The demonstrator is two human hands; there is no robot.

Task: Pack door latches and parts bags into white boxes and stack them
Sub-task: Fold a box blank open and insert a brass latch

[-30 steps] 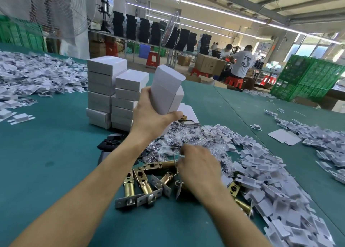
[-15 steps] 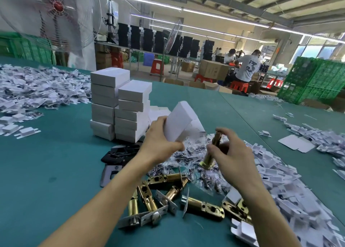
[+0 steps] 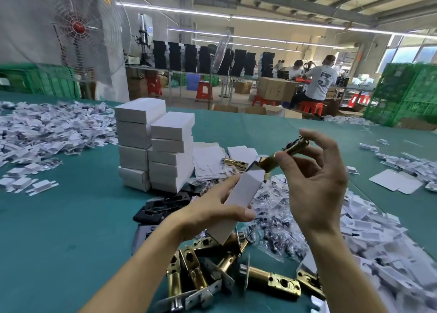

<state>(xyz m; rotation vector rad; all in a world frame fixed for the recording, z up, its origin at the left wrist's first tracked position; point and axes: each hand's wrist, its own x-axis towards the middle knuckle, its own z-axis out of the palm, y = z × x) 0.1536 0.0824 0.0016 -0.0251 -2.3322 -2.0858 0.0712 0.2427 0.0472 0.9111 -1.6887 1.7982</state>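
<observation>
- Since half a second earlier, turned the latch (image 3: 283, 153) from near upright to slanting and brought its lower end to the open top of the box (image 3: 238, 204); swung the box round to lie along the palm.
- Pinched the latch's brass body between thumb and index fingertip of the right hand (image 3: 314, 187); kept the other fingers apart and loosely curled.
- Gripped the box in the left hand (image 3: 212, 213), thumb across the near face and index finger stretched along the far side.
- Held the box tilted above the parts bags (image 3: 274, 218) and the loose latches (image 3: 236, 272) on the green table (image 3: 59, 230).
- Could not tell whether the latch end was inside the box.
- Observed two touching stacks of closed boxes (image 3: 153, 145) behind the left hand, with flat box blanks (image 3: 208, 159) just beside them and black plates (image 3: 163, 206) in front.
</observation>
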